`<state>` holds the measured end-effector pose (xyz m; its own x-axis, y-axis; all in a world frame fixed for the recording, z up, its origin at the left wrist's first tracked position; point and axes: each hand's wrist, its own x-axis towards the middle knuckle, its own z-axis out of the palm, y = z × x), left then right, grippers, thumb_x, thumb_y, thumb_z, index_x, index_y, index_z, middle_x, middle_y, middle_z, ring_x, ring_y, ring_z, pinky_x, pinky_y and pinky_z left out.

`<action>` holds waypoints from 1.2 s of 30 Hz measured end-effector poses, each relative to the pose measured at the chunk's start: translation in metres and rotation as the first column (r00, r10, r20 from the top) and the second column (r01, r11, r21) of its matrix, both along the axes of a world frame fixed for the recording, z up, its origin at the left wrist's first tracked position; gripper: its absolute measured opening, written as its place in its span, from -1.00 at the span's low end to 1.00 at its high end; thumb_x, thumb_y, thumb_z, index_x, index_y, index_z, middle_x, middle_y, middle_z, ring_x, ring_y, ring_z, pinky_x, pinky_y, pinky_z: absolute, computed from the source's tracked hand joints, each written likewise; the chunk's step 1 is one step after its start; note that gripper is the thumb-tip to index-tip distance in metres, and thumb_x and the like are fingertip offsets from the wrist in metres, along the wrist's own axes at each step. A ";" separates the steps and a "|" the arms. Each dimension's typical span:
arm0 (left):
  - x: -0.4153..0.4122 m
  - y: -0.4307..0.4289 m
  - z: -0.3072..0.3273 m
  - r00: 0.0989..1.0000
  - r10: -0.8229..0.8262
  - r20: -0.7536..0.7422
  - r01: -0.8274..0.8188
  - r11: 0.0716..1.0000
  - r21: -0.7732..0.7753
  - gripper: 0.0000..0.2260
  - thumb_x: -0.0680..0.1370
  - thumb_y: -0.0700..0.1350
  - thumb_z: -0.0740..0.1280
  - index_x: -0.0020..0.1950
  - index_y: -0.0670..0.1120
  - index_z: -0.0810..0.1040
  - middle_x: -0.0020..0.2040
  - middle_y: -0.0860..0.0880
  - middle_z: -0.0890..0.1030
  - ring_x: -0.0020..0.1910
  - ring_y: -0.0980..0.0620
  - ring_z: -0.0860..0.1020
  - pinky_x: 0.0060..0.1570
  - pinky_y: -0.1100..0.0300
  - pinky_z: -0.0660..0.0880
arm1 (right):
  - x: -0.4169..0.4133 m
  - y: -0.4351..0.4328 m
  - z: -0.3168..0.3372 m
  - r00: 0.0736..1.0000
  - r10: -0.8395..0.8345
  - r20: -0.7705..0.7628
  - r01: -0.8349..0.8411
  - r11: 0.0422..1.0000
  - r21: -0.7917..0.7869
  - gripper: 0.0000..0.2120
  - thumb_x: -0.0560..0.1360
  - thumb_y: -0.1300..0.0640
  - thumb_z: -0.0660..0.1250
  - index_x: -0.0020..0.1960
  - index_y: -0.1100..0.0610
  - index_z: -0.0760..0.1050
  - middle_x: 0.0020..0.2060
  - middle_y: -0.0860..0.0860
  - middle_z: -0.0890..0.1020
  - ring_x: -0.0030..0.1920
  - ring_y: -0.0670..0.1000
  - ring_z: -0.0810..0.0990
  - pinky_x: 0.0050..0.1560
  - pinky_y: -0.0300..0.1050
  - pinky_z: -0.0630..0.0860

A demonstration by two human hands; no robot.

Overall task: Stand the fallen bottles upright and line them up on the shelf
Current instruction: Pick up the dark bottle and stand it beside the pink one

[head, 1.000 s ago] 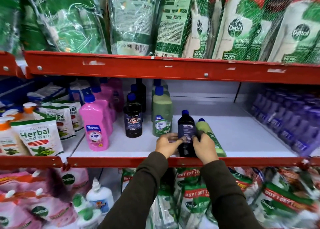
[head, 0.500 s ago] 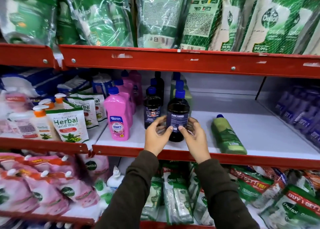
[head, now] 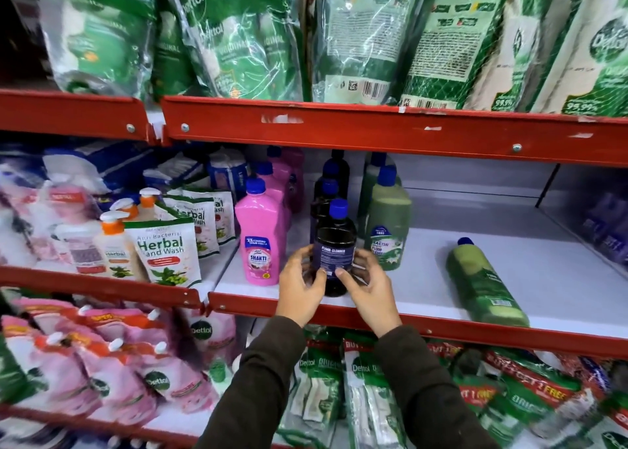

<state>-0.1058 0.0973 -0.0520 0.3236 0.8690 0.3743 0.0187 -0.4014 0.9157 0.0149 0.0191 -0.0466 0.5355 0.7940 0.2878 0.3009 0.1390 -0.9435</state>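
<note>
Dark glass, blue cap: the black bottle (head: 334, 248) stands upright at the shelf's (head: 424, 299) front edge, my left hand (head: 300, 287) and right hand (head: 368, 287) each with grip clamped on its label; pink bottle (head: 260, 241) stands close to its left, green bottle (head: 387, 227) just behind to the right; a fallen green bottle (head: 484, 283) lies well apart toward the front right edge.

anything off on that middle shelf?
Yes: one green bottle lies on its side at the right of the white shelf, apart from the upright rows. Both hands hold the dark bottle upright.
</note>
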 end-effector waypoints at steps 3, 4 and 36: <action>0.001 0.007 -0.006 1.000 0.012 0.028 -0.012 1.000 0.000 -0.78 0.59 -0.32 0.23 0.17 -0.08 0.46 0.04 0.08 0.58 0.02 0.30 0.57 0.03 0.50 0.46 | 0.004 0.006 -0.006 0.999 0.016 -0.035 -0.017 1.000 -0.016 -0.63 0.50 0.26 0.43 0.19 -0.01 0.38 0.12 -0.04 0.66 0.05 -0.28 0.66 0.10 -0.36 0.56; 0.002 0.006 -0.006 0.999 0.034 0.039 -0.034 0.999 -0.002 -0.82 0.61 -0.31 0.18 0.13 -0.09 0.45 0.01 0.07 0.57 0.01 0.25 0.55 0.01 0.49 0.45 | 0.005 0.005 -0.005 0.999 0.025 -0.048 -0.025 1.000 -0.017 -0.63 0.50 0.27 0.43 0.15 -0.02 0.35 0.13 -0.01 0.66 0.05 -0.27 0.67 0.12 -0.33 0.57; 0.002 0.002 -0.003 0.987 0.037 0.157 -0.034 0.999 -0.021 -0.71 0.65 0.06 0.04 0.24 -0.04 0.41 0.21 -0.12 0.55 0.22 -0.10 0.56 0.25 -0.18 0.52 | 0.003 0.010 0.001 0.996 0.042 0.073 -0.038 0.997 -0.062 -0.67 0.51 0.30 0.41 0.18 0.09 0.40 0.13 0.05 0.62 0.13 -0.05 0.61 0.15 -0.40 0.54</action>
